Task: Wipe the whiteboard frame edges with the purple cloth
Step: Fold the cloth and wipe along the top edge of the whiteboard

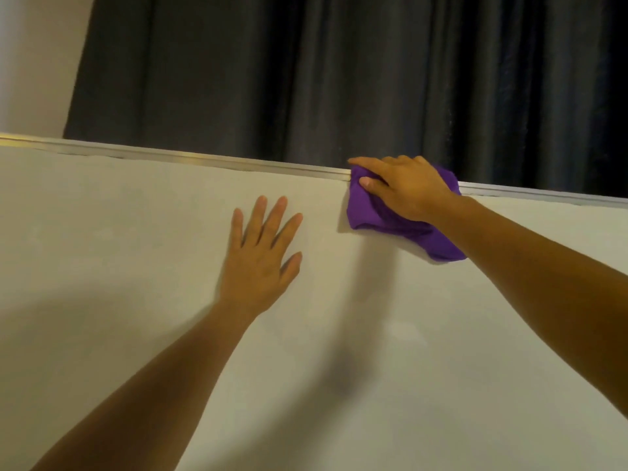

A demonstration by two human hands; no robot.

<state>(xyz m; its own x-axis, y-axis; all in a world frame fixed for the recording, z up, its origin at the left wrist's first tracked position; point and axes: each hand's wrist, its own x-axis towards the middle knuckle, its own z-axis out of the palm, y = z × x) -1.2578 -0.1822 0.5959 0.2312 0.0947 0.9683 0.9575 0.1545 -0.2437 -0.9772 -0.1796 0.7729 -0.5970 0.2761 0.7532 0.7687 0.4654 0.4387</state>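
The whiteboard (pixel 136 232) fills the lower part of the head view. Its thin metal top frame edge (pixel 204 160) runs from the left down toward the right. My right hand (pixel 404 188) grips the bunched purple cloth (pixel 370 212) and presses it over the top frame edge, right of the middle. Fingers hook over the edge, and part of the cloth hangs down onto the board face. My left hand (pixel 261 256) lies flat on the board with its fingers spread, below the frame and left of the cloth, holding nothing.
A dark pleated curtain (pixel 339 79) hangs right behind the board's top edge. A pale wall (pixel 37 62) shows at the upper left. Shadows of both arms fall on the board.
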